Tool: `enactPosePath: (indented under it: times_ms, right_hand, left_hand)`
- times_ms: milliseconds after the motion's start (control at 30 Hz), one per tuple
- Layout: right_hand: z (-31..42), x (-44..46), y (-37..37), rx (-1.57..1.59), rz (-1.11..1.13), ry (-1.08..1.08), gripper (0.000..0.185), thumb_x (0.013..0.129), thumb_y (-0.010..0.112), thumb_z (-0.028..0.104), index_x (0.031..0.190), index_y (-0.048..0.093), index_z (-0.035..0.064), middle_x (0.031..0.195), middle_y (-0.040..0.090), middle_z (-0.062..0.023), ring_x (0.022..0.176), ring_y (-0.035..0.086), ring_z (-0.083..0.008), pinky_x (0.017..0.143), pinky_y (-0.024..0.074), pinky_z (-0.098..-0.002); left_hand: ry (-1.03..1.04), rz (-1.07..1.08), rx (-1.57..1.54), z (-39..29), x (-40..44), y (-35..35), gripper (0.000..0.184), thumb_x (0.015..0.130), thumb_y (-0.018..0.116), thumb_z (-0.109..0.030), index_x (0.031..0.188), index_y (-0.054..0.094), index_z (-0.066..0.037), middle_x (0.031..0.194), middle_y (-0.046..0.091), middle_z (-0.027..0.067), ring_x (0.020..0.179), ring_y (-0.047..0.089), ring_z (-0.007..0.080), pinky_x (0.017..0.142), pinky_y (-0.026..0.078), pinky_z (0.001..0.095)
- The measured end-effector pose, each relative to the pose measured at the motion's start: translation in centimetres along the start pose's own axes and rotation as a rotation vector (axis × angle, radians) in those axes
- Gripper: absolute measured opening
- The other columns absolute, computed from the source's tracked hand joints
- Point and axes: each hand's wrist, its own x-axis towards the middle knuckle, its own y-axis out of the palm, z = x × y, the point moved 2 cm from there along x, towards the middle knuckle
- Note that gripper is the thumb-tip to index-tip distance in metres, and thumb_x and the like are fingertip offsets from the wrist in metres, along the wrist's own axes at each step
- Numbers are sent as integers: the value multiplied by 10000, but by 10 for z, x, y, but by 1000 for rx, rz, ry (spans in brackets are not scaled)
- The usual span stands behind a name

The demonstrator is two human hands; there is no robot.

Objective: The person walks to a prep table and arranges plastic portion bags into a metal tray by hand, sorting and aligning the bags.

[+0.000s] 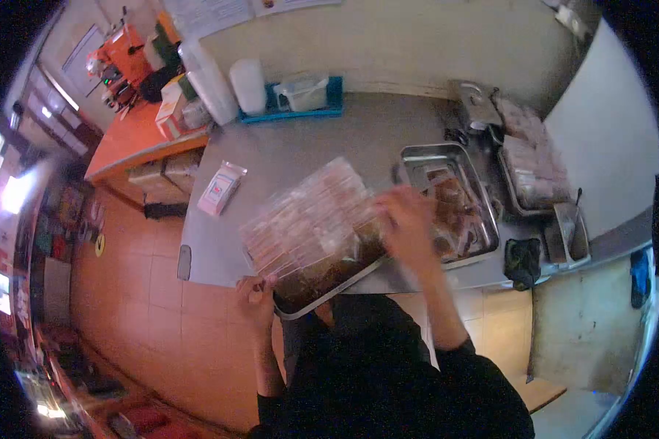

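Observation:
A metal tray (298, 314) with brown contents lies at the table's front edge, before my body. Over its far part spreads a layer of pale pink pieces in rows with thin sticks (307, 216), like skewers, with a shiny, plastic-like surface. My left hand (255, 294) is at the layer's near left corner, thumb and fingers pinched together; what is between them is too small to make out. Smeared by motion, my right hand (406, 219) hovers at the layer's right end. Beside it, a second metal tray (490, 219) holds brown pieces and clear plastic.
Further right stand a tray of similar rows (534, 172), a lidded metal container (479, 106), a small metal bin (567, 234) and a dark bundle (523, 263). A white packet (222, 188) lies left. A blue tray (333, 99) with plastic tubs sits by the wall.

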Motion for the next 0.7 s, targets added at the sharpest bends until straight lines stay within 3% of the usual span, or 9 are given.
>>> enactPosePath:
  times_ms: [67, 167, 267, 367, 467, 533, 567, 633, 700]
  right_hand:
    - [-39, -14, -32, -478, 82, 209, 505, 657, 627, 9, 1145, 609, 136, 1150, 580, -123, 1117, 517, -339, 939, 367, -493]
    - [-65, -33, -52, -510, 249, 132, 580, 675, 634, 21, 1235, 564, 154, 1215, 569, -101, 1172, 503, -339, 991, 341, -523]
    - [-78, -35, -51, -275, 312, 187, 593, 701, 657, 59, 1275, 547, 157, 1244, 576, -89, 1205, 498, -349, 1041, 322, -532]
    - [-98, -38, -42, -416, 284, 182, 564, 733, 676, 100, 1279, 541, 142, 1246, 590, -103, 1200, 513, -348, 1067, 328, -500]
    - [-111, -36, -34, -495, 257, 152, 460, 765, 660, 109, 1218, 587, 127, 1196, 622, -116, 1156, 555, -327, 1012, 404, -464]
    - [-114, -34, -30, -640, 151, 109, 295, 802, 640, 124, 1097, 637, 101, 1103, 656, -133, 1045, 612, -322, 920, 467, -459]
    - [-115, -34, -31, -641, 156, 103, 295, 802, 640, 124, 1097, 637, 101, 1103, 656, -133, 1045, 612, -322, 920, 467, -459]
    - [-98, -25, -40, -469, 38, 215, 177, 831, 645, 148, 994, 645, 78, 995, 671, -138, 902, 640, -325, 807, 501, -434]
    - [-108, -26, -49, -348, -51, 288, 148, 838, 651, 142, 961, 627, 62, 948, 667, -131, 855, 638, -305, 777, 499, -409]
  left_hand:
    - [-44, 16, 76, -5, 0, -3, 141, 725, 774, -38, 773, 641, -38, 739, 617, 86, 692, 561, 228, 675, 442, 338]
    - [-123, -7, 140, -15, 0, -2, 138, 733, 785, -90, 774, 664, -37, 749, 635, 97, 718, 588, 249, 693, 458, 354]
    - [-190, -43, 112, -9, -5, -2, 152, 743, 789, -131, 768, 674, -34, 743, 639, 101, 730, 597, 258, 704, 462, 359]
    - [-240, -50, 79, -6, -10, 3, 159, 758, 786, -149, 763, 678, -33, 734, 639, 97, 729, 594, 253, 707, 457, 354]
    - [-260, -74, 45, -13, -9, 7, 158, 774, 779, -156, 770, 683, -30, 733, 640, 94, 726, 591, 248, 706, 453, 348]
    - [-273, -92, 40, -20, -7, 8, 160, 782, 776, -159, 774, 685, -27, 732, 640, 94, 726, 588, 246, 704, 451, 347]
    - [-249, -112, 11, -23, -7, 7, 155, 790, 771, -158, 778, 688, -28, 728, 639, 90, 729, 587, 238, 704, 448, 347]
    - [-226, -135, -19, -22, -8, 6, 149, 798, 765, -158, 782, 691, -30, 724, 639, 86, 732, 585, 230, 705, 446, 346]
    - [-305, -109, 82, -15, -14, 9, 140, 805, 763, -147, 804, 694, -25, 776, 646, 90, 738, 589, 217, 709, 470, 342]
